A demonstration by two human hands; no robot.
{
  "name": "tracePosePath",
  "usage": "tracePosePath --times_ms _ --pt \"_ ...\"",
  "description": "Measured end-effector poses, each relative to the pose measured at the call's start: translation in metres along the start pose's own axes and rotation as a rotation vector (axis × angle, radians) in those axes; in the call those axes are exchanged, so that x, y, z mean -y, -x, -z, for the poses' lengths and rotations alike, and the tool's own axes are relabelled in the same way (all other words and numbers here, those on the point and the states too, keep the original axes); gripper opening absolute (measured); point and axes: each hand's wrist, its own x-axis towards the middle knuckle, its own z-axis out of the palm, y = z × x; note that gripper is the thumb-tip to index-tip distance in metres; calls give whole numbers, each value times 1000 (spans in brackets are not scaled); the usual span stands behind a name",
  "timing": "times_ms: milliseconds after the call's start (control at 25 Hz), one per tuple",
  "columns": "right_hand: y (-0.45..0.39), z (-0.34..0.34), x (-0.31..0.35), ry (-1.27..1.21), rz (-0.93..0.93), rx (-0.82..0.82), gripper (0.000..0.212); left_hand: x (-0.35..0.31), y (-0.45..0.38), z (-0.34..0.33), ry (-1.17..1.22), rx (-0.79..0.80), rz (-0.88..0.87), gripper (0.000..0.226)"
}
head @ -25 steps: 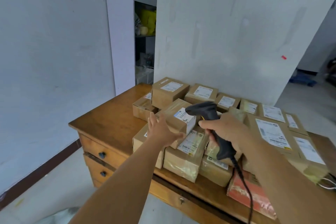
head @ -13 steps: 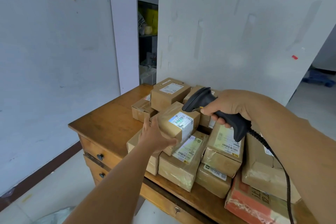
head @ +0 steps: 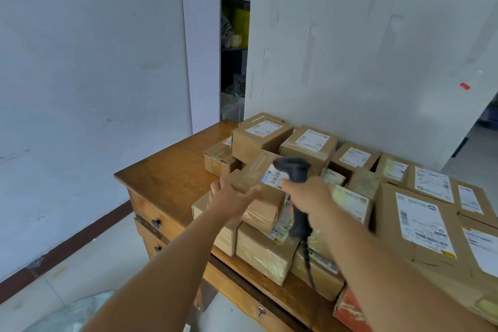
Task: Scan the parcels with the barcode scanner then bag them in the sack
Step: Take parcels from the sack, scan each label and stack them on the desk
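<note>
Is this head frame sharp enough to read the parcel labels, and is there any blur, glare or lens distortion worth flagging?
Head view: soft, even daylight with no harsh shadows; the barcode scanner and right hand are motion-smeared; the label on the parcel at the left hand shows bars but no legible text; wide-angle bending slants the wall edges; faint sheen on taped boxes.

Brown cardboard parcels bearing white labels, piled on a wooden desk. Topmost front parcel lies tilted, its barcode label facing up. Black corded barcode scanner, handle downward, head just above that label. Translucent sack on floor.
</note>
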Motion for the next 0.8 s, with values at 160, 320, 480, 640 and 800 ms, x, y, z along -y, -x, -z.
tracePosePath --times_ms 160,320,480,640,800 --pt "-8 -42 -27 -9 4 -88 33 6 -1 3 321 -11 108 57" --pt "-1 -59 -20 -51 127 -97 33 17 12 28 612 -66 148 37" --pt "16 -94 -7 -87 265 47 28 49 36 65 770 -230 193 32" --pt "39 -148 -3 -58 343 261 36 101 74 98 868 -365 268 15" --pt "68 -213 -6 14 386 474 43 171 112 122 947 -486 363 17"
